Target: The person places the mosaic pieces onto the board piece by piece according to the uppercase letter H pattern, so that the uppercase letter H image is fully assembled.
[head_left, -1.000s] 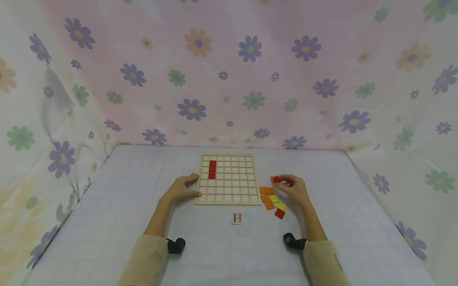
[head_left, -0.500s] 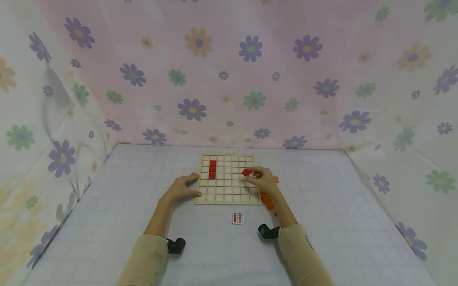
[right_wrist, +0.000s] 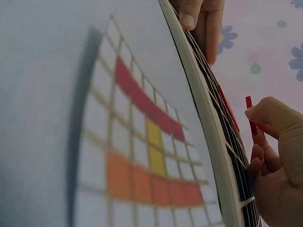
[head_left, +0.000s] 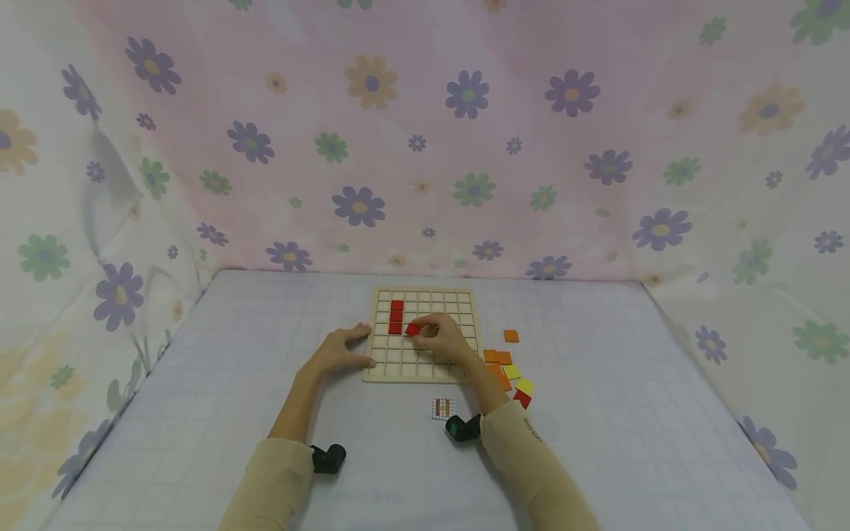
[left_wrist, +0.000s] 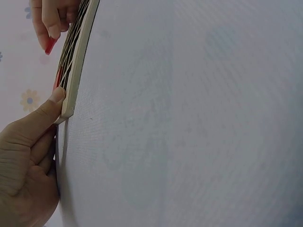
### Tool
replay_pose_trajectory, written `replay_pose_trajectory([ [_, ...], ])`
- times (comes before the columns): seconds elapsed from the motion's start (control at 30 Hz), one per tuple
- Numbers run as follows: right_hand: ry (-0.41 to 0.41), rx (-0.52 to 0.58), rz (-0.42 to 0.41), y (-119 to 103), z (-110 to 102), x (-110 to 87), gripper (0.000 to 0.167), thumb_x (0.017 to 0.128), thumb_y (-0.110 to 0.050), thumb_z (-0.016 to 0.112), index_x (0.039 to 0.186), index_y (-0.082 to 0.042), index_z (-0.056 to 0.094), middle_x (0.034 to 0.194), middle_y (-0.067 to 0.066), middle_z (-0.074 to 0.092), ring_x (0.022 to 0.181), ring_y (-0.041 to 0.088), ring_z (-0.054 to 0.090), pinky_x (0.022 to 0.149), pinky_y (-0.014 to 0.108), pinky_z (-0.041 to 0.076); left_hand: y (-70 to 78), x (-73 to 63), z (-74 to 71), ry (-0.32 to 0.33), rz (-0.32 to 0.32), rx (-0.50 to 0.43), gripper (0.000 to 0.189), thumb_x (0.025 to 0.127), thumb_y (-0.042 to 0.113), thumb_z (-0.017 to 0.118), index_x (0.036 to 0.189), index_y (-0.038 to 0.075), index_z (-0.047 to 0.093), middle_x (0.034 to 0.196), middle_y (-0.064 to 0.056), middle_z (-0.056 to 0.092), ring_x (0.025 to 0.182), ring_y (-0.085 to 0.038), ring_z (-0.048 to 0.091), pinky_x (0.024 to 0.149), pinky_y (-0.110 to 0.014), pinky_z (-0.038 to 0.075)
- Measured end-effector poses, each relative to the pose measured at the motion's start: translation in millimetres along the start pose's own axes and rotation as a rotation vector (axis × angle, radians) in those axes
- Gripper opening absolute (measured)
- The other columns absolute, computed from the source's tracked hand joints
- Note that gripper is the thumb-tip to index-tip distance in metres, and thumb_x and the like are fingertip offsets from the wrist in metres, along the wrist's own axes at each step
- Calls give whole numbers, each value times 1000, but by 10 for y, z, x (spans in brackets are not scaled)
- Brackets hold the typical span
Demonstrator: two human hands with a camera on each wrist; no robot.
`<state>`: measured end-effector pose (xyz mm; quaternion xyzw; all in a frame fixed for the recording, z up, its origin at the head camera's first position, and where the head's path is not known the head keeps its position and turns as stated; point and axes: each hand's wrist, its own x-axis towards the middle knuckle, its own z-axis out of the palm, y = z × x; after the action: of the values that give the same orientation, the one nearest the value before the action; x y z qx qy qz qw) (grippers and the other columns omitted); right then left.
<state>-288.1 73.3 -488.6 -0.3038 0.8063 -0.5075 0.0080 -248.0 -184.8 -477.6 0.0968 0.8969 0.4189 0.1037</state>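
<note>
A wooden grid board (head_left: 392,371) lies on the table, with a column of red square tiles (head_left: 396,317) set in its left part. My right hand (head_left: 443,339) pinches another red tile (head_left: 412,330) between thumb and fingers, over the board just right of that column. The right wrist view shows this held tile (right_wrist: 251,116) edge-on above the grid, apart from it. At the board's left edge rests my left hand (head_left: 335,350), its fingers and thumb spread. In the left wrist view its thumb (left_wrist: 56,97) touches the frame near a corner.
Right of the board lie loose orange tiles (head_left: 499,375), yellow tiles (head_left: 511,372) and a red tile (head_left: 522,399), with one orange tile (head_left: 511,336) farther back. A small pattern card (head_left: 443,408) lies in front of the board. A flowered curtain (head_left: 425,206) stands behind.
From beside the loose tiles, my right hand has carried the red tile leftward over the board, close to the red column. My left hand has stayed at the board's left edge.
</note>
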Motion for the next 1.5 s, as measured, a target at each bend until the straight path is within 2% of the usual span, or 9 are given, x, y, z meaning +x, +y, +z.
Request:
replay_pose_trajectory([
  [0.13,-18,-29,-44,-17,69,52,31,78,3,66,107,11,65,105,24,66,86,31,61,75,30,53,8,-4,0,4,5,11,79,70,24,83,137,2,47,146,-18,36,138,-34,29,114,-48,20],
  [0.33,-52,-130,-25,-70,154,103,29,80,-1,65,108,8,66,105,20,66,91,30,61,79,32,53,15,-14,-7,7,14,19,78,71,24,82,137,2,47,146,-18,36,138,-34,29,114,-49,20],
  [0.5,-116,-257,-88,-99,214,151,27,82,-2,65,107,8,66,102,19,67,91,30,61,78,33,54,15,-16,2,4,20,18,79,70,25,82,137,2,47,145,-18,36,138,-34,29,114,-50,20],
  [0.63,-145,-310,-133,-92,254,190,27,84,-3,66,108,9,66,100,19,67,92,30,61,80,32,54,11,-12,6,8,32,19,78,70,24,82,136,1,47,145,-19,36,137,-35,30,114,-51,21],
  [0.87,-142,-274,-58,-107,285,177,27,86,-5,64,111,8,65,104,21,62,96,31,58,82,38,53,22,-19,1,2,18,20,78,71,25,82,137,2,47,146,-19,35,138,-35,29,114,-51,20],
  [1.0,-126,-284,-41,-133,291,160,25,86,-7,66,107,6,68,102,20,63,96,30,58,82,38,53,31,-17,0,-3,20,16,79,71,24,82,137,1,46,146,-19,35,138,-35,29,114,-50,20],
  [1.2,-99,-309,-74,-155,301,127,16,83,-7,69,96,1,73,94,16,66,90,27,60,76,32,52,29,-18,1,1,29,17,79,70,23,83,136,0,47,145,-20,35,137,-35,29,114,-49,21],
  [1.33,-68,-291,-88,-132,320,122,16,83,-8,70,96,1,73,93,16,67,90,27,61,77,32,53,32,-24,0,6,26,14,79,70,23,83,136,0,47,145,-20,36,137,-35,29,114,-50,21],
  [1.5,-33,-194,27,-104,310,83,17,84,-9,70,99,-1,73,101,12,69,97,26,62,83,32,53,34,-27,2,8,20,11,79,70,24,83,137,1,47,145,-19,35,138,-35,29,114,-50,21],
])
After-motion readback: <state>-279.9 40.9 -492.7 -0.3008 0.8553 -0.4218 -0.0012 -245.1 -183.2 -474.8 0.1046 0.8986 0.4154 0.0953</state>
